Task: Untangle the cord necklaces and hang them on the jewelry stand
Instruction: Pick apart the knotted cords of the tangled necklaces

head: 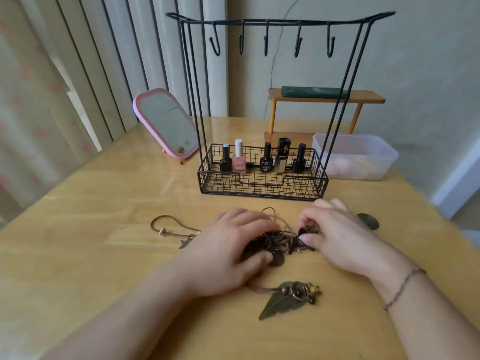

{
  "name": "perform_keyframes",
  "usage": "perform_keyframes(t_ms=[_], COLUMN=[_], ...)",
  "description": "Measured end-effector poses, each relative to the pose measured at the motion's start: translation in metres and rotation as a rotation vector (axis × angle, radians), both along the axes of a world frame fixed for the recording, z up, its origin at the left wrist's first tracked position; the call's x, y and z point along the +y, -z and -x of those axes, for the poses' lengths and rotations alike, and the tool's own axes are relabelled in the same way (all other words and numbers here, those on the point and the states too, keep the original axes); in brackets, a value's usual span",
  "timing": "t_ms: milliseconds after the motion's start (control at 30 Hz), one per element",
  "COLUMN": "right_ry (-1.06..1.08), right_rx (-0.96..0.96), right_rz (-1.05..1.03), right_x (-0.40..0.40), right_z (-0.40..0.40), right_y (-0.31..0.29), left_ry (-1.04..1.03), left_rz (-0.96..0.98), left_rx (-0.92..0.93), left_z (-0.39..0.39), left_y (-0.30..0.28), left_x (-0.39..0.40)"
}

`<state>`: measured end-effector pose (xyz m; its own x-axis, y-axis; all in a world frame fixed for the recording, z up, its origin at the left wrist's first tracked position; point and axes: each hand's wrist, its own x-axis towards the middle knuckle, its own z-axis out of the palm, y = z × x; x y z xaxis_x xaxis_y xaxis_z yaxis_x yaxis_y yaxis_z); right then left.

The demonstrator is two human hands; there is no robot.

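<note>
Both hands worked one tangled clump of cord necklaces (275, 242) on the tabletop (104, 203): the left hand (228, 245) grasped it, the right hand (335, 235) pinched a strand. Five hooks on the jewelry stand (262, 178) hung bare.

Both hands work at a knot of brown cords (279, 240) on the wooden table (104, 193) — the left hand (228, 245) lies over the tangle, thumb against it, while the right hand (335, 229) pinches a strand. A leaf pendant (281, 301) lies nearer the person. Behind stands the black wire stand (262, 178), its five hooks (266, 44) bare, bottles (259, 159) in its basket.
</note>
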<state>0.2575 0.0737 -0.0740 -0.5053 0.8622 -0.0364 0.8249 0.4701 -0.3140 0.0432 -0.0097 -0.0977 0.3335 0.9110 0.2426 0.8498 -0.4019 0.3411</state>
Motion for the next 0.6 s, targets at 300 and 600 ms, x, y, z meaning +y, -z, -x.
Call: perform_keyframes(t_ms=[300,600], right_ry=[0.169,-0.076], right_rx=[0.542,1.042], right_rz=[0.016,0.139], right_x=[-0.005,-0.021], right_z=[-0.02,0.002], right_y=[-0.024,-0.019], left_ry=[0.014,-0.064], left_rz=[-0.077,-0.124], left_rx=[-0.253,-0.575], left_z=[0.009,0.018], left_y=[-0.008,-0.018], left_x=[0.0,-0.007])
